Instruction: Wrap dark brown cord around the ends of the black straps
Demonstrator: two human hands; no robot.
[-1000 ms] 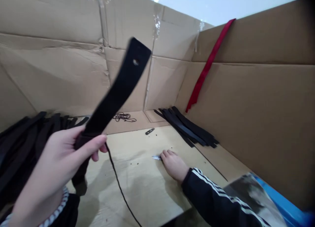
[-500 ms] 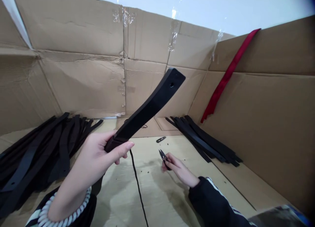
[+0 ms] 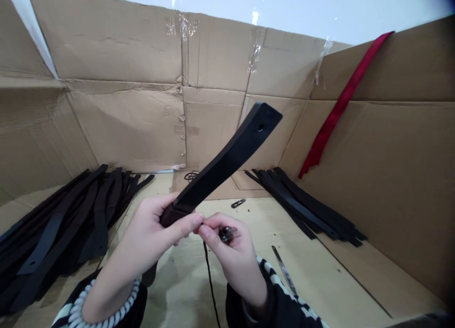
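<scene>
Over the pale tan worktop [image 3: 256, 252], a long, flat black strap [image 3: 227, 162] slants up and away rightward from the left hand [image 3: 152, 233], closed round its near part. The curled right hand [image 3: 232, 259] meets the left one; what they pinch is hidden. A thin black cord [image 3: 210, 273] hangs below, cut off. A small dark metallic tool [image 3: 226, 233] sits in the right palm, mostly covered.

The strap [image 3: 227, 163] and cord [image 3: 211, 280] are black, the ribbon [image 3: 344, 100] red, the cardboard [image 3: 131, 124] tan, the right sleeve [image 3: 275, 299] white-striped black
</scene>
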